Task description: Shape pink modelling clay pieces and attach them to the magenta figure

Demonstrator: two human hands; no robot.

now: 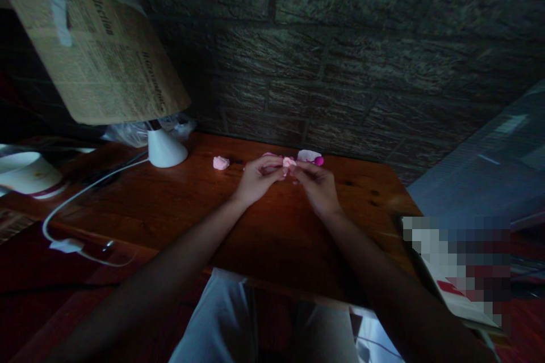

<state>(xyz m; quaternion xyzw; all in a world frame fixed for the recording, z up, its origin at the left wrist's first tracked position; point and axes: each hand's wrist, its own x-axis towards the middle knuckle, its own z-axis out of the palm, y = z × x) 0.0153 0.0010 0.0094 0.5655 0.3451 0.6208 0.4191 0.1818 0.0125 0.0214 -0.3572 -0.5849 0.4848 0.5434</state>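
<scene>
Both my hands meet over the far half of the wooden table, pinching one small pale pink piece of what looks like modelling clay [289, 163] between their fingertips. My left hand [258, 180] grips it from the left, my right hand [318, 182] from the right. To the left, apart from my hands, a larger pink lump [221, 163] of the same look rests on the wood. Just behind my right hand are a white piece [309, 155] and a bright magenta ball [319, 160]. More pink bits behind my fingers are partly hidden.
A lamp with a newsprint shade [114, 57] and white base [167, 148] stands at the back left, its white cord [76, 193] running over the table [272, 238]. A white cup [29, 173] sits far left. A stone wall [340, 79] rises behind; a partly blurred-out flat object lies right.
</scene>
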